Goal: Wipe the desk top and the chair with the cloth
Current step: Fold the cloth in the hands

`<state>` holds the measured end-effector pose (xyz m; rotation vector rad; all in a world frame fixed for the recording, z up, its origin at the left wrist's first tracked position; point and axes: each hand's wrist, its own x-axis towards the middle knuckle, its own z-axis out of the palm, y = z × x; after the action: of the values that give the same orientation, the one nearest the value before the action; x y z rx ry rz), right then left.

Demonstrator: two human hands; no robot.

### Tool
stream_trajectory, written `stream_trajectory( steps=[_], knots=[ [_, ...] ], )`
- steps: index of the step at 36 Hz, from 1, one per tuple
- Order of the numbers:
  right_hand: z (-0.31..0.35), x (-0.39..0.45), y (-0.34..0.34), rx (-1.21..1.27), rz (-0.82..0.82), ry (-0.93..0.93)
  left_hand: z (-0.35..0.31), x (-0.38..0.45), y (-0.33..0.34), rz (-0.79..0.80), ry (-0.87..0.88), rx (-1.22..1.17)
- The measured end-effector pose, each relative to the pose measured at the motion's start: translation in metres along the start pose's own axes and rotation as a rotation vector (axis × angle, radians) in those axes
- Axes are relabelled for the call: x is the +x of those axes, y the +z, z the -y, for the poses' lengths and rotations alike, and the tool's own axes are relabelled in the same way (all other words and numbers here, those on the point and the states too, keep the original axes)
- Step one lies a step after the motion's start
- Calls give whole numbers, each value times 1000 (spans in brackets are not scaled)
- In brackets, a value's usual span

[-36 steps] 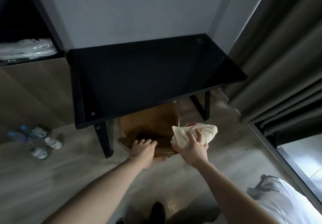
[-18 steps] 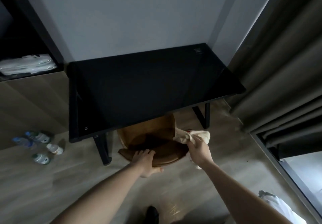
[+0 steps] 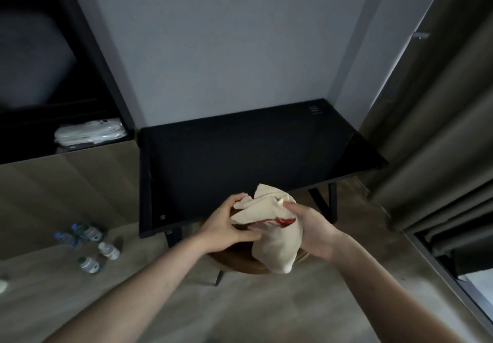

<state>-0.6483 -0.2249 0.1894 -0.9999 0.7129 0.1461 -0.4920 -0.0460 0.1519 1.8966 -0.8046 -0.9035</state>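
Both hands hold the crumpled cream cloth with a red mark [image 3: 274, 225] in the air, over the near edge of the black rectangular worktop [image 3: 240, 161] and above the round brown wooden chair [image 3: 240, 261]. The left hand [image 3: 226, 222] curls its fingers and thumb round the cloth's left folds; the right hand [image 3: 309, 225] grips the right side, with the cloth's loose end hanging down in front of the chair seat. Only the chair's near rim and one dark leg show below the hands; the rest sits tucked under the worktop.

Its back edge meets the pale grey wall [image 3: 226, 49], its left edge runs beside the wood-faced cabinet [image 3: 66, 188], and its right corner juts toward the heavy grey-brown curtain [image 3: 440, 142]. On the dark shelf above the cabinet lies a folded white bundle in clear wrap [image 3: 89, 133]. Several small plastic bottles [image 3: 88, 246] lie on the pale wooden floor [image 3: 266, 310] to the left, well apart from the chair. Bare floor stretches between the chair and the curtain.
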Motion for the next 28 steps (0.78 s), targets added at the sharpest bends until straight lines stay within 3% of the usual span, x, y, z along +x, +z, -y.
stream_trajectory(
  steps=[4,8,13,19,22,28],
  knots=[
    [2,6,52,35,142,19,2,-23,-45,-46,-9,-194],
    [-5,12,111,-43,251,23,17,-51,-93,-120,-22,-205],
    [-22,34,166,-190,263,2,47,-80,-153,-228,-86,-231],
    [-45,59,245,-532,47,-220,67,-105,-217,-223,-48,-57],
    [-50,75,275,-544,-46,-339,74,-108,-247,-220,-57,-12],
    [-41,118,317,-424,-31,-374,113,-111,-301,-87,-180,-376]
  ],
)
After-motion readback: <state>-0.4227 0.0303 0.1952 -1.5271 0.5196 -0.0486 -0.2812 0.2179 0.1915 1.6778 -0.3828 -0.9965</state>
